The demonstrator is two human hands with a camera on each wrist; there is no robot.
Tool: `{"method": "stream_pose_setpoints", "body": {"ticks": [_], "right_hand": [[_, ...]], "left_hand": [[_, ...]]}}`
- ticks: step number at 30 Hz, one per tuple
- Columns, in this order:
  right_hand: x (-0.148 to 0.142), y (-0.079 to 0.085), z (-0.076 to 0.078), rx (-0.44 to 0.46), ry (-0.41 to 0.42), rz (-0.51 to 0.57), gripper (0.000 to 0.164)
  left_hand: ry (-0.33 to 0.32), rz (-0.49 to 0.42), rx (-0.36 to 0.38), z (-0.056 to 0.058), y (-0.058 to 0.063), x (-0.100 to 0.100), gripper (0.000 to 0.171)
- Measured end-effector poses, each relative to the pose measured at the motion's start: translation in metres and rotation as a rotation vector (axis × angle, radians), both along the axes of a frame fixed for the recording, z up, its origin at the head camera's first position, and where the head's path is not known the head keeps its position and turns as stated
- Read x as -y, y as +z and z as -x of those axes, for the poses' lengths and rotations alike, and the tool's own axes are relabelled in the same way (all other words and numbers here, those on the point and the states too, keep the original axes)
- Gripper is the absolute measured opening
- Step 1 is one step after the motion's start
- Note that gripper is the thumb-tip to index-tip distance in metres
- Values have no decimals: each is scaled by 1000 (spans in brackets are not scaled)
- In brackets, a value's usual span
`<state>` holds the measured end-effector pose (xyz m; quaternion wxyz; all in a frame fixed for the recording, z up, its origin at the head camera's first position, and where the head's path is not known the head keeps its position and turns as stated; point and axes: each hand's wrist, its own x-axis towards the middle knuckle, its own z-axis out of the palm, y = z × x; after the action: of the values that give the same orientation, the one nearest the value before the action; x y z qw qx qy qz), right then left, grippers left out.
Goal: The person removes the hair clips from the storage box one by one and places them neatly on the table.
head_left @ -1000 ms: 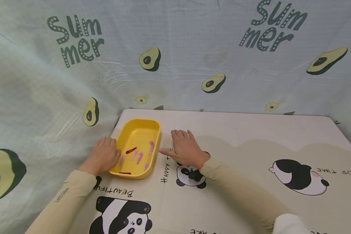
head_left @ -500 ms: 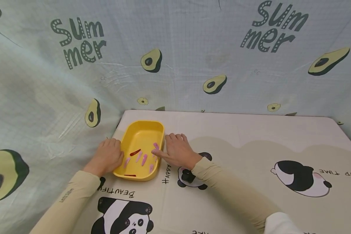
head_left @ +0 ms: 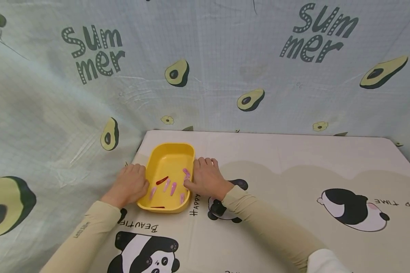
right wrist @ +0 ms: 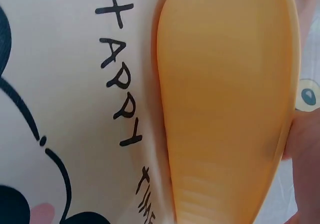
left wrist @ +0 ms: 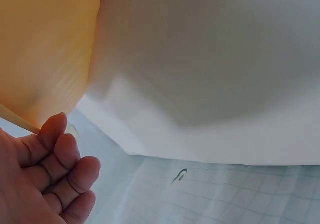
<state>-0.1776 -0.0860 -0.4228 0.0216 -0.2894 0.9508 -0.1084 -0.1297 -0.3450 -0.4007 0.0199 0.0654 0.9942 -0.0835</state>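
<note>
A yellow plastic tray (head_left: 169, 156) sits near the table's far left corner. In it lie several pink hair clips (head_left: 173, 189) and a red hair clip (head_left: 162, 180); another red hair clip (head_left: 157, 207) is by the near wall. My left hand (head_left: 130, 185) grips the tray's left rim, and in the left wrist view its curled fingertips (left wrist: 84, 173) touch the rim from outside. On the right side, my right hand (head_left: 209, 178) holds the opposite rim, thumb inside over the edge. The right wrist view shows the tray's outer wall (right wrist: 225, 93) and the thumb (right wrist: 307, 154) past the rim.
The table (head_left: 276, 151) has a pale cover printed with pandas and lettering. A cloth with avocado prints (head_left: 218, 72) hangs behind the table and along its left side, close to my left arm.
My right hand has moved left onto the tray's right rim, its thumb now hooked over the edge. The tray and my left hand have shifted slightly right.
</note>
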Motion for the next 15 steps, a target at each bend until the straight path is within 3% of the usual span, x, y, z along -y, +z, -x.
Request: {"method": "stream_pose_setpoints", "body": {"ticks": [15], "right_hand": [[-13, -8, -1, -157, -17, -48, 51]], "left_hand": [[19, -98, -9, 5, -7, -17, 33]]}}
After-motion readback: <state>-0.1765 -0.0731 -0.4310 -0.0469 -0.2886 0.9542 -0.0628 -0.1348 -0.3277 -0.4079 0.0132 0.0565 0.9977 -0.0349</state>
